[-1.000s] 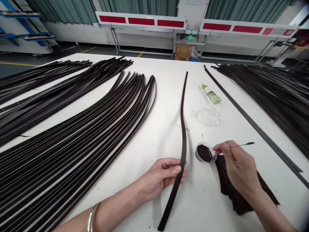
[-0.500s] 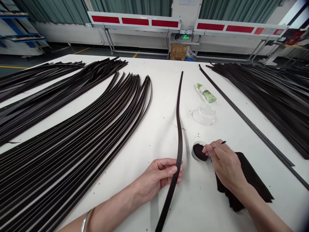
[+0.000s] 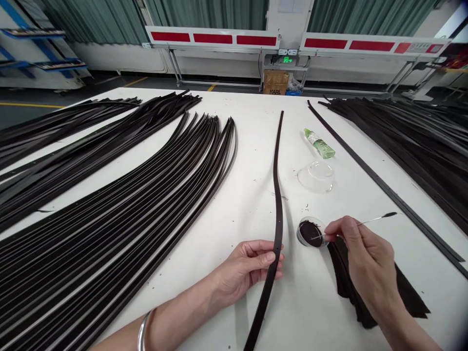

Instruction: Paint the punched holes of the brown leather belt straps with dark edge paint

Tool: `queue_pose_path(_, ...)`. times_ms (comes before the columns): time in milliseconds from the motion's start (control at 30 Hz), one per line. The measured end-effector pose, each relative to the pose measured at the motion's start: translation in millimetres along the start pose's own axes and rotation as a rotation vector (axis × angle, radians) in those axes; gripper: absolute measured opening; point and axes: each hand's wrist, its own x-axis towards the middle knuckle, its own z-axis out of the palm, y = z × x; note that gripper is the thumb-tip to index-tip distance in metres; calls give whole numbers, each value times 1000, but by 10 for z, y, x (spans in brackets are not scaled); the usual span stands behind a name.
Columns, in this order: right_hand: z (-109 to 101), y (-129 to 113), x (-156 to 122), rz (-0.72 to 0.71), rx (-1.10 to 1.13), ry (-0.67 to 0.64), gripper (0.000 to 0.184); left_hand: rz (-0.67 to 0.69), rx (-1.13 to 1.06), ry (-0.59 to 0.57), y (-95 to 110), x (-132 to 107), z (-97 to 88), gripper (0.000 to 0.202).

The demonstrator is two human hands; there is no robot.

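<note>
Now, left hand [image 3: 248, 265]: thumb and fingers pinch a dark strap [image 3: 278, 209] over the table [image 3: 252, 141]; a slack grip could let it twist.
Right hand [image 3: 367, 261]: fingertips closed on a thin stick [image 3: 375, 219].
Cup [image 3: 300, 239]: under the stick's tip; a knock could spill dark paste [image 3: 308, 231].

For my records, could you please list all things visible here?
Table: one, white, foreground
Strip: one, black, centre
Other strips: many, black, both sides
Cup: one, clear, dark contents, right of strip
Dish: one, transparent, beyond cup
Packet: one, green, beyond dish
Tool: one, silvery, dark end, at cup
Sheet: one, black, near cup
Carton: one, brown, background
Curtains: several, green, background
Panels: several, red, background
Bangle: one, silver, lower left
Left hand: one, holding strip
Right hand: one, holding tool
</note>
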Motion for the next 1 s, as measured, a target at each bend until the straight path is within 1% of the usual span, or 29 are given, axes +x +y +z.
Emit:
queue_pose_path(67,44,-47,-49,24,46,-7,33,5,-5,0,5,-15,-5,53)
queue_pose_path(133,100,-98,-96,-41,20,-23,33,6,-11,3,-25,-53,-35,52)
queue_pose_path(200,158,-142,-138,-181,-10,-64,32,2,-18,5,-79,-95,-75,49)
queue_pose_path(300,236,-170,-180,-423,71,-144,24,-12,-28,2,-164,-129,-127,39)
queue_pose_path(367,279,-168,-191,-528,118,-182,24,-13,-35,-2,-201,-130,-148,33)
queue_pose_path(433,312,-163,-191,-583,116,-203,26,-5,-44,-4,-220,-122,-160,29)
queue_pose_path(667,331,-137,-194,-618,83,-243,25,0,-43,-17,-232,-112,-172,25)
queue_pose_path(900,348,-136,-194,-623,86,-255,26,4,-34,-23,-215,-121,-145,22)
queue_pose_path(1000,351,-144,-200,-619,83,-241,27,11,-34,-26,-216,-121,-147,22)
